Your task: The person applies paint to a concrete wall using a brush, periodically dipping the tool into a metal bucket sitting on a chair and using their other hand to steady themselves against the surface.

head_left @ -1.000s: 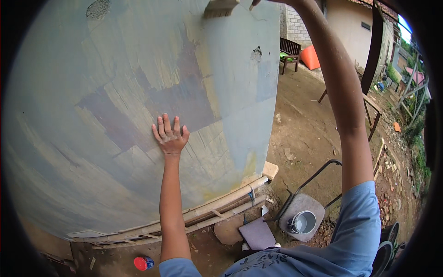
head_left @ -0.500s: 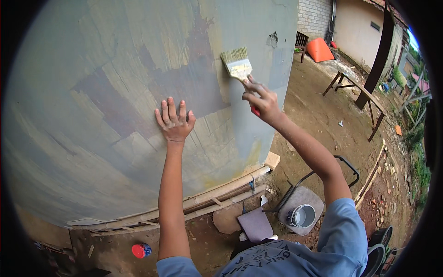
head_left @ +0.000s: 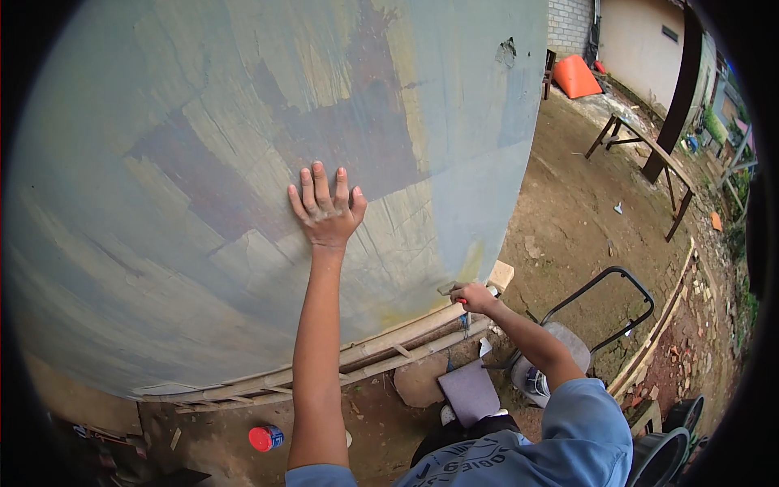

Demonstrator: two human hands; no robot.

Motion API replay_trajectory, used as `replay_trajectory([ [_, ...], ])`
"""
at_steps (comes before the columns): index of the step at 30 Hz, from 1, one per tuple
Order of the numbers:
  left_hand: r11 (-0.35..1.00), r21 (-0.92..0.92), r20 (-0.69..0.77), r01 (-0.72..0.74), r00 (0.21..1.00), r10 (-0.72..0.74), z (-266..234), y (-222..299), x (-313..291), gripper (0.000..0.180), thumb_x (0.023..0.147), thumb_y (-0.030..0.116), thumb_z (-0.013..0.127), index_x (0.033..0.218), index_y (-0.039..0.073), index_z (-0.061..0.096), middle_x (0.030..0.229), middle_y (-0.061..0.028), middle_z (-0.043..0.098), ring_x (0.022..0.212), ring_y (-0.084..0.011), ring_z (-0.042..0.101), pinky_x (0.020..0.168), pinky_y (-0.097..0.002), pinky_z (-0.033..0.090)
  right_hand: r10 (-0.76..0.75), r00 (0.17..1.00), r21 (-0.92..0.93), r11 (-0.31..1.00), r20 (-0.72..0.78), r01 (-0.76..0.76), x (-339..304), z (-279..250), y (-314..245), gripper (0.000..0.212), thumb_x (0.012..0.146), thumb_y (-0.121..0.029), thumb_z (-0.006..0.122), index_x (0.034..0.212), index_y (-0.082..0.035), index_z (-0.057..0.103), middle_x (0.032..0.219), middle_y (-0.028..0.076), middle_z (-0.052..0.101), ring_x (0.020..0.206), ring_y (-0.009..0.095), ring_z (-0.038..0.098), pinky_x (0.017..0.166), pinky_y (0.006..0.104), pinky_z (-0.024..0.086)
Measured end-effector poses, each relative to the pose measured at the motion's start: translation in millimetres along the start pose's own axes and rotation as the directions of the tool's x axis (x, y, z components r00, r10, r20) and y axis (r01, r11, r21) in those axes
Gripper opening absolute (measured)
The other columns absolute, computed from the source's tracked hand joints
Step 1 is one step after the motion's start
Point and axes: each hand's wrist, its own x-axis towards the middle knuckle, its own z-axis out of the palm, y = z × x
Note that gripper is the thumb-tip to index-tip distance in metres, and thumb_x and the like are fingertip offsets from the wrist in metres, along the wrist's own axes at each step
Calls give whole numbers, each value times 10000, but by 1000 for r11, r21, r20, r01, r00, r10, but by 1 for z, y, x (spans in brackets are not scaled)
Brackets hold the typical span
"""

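Grey-green paint streaks the wall [head_left: 243,276] in front of me, broken by purplish patches. Along its foot run bamboo poles [head_left: 406,334] joined by crosspieces. To my right stands a metal-framed chair [head_left: 574,346], with a can [head_left: 533,380] on its seat, partly hidden by my arm. My left hand [head_left: 326,211] lies open on the wall, fingers spread. My right hand [head_left: 475,298] is closed round the brush [head_left: 445,288], low by the wall's right edge; whether its bristles touch, I cannot tell.
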Motion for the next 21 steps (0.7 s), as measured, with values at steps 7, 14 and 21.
replay_trajectory([
  [7,1000,2,-2,8,1000,-8,1,-3,-2,473,931,407,503,1366,225,468,1477,-122,431,1395,-313,366,1158,-529,274,-249,953,-101,967,-176,234,73,-279,-151,229,661,2,568,812,-104,702,845,62,706,819,316,657,692,421,498],
  [14,999,26,15,-22,1000,22,-3,-15,-10,462,944,407,494,1363,213,473,1465,-126,447,1388,-315,382,1153,-530,281,-508,704,-365,858,-497,361,84,-486,-268,181,718,-44,692,894,-65,727,817,80,719,846,267,694,727,328,549],
  [21,1000,-6,-19,-8,1000,8,-4,-3,-1,453,943,400,502,1354,209,487,1466,-127,447,1383,-327,386,1146,-535,291,-804,-9,-776,571,-594,268,82,-582,-339,213,832,53,600,952,-54,740,1062,157,698,910,308,687,785,360,539],
])
